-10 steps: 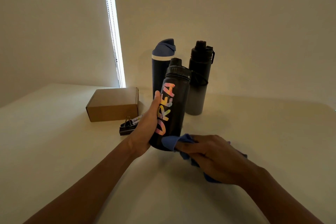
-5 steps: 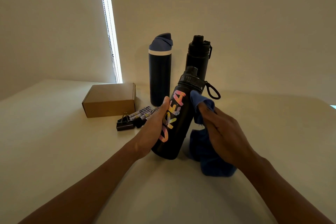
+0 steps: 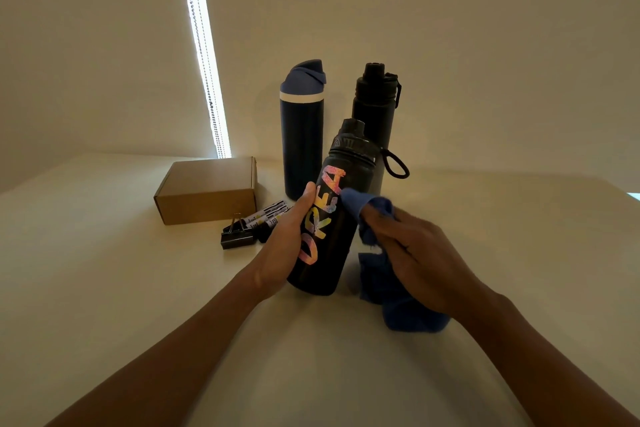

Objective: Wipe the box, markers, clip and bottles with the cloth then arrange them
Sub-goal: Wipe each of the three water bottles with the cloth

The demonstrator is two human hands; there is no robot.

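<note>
A black lettered bottle (image 3: 332, 215) is gripped in the left hand (image 3: 289, 239), tilted with its cap away from the person and its base on the table (image 3: 104, 288). A blue cloth (image 3: 381, 274) is bunched in the right hand (image 3: 412, 256), fingers curled round it, and is pressed against the bottle's side. Just beyond the left hand lie the markers (image 3: 268, 217) and a binder clip (image 3: 237, 236), with the cardboard box (image 3: 207, 189) behind them. Further beyond both hands, a blue-capped bottle (image 3: 302, 125) and a black-capped bottle (image 3: 375, 107) are stood upright.
</note>
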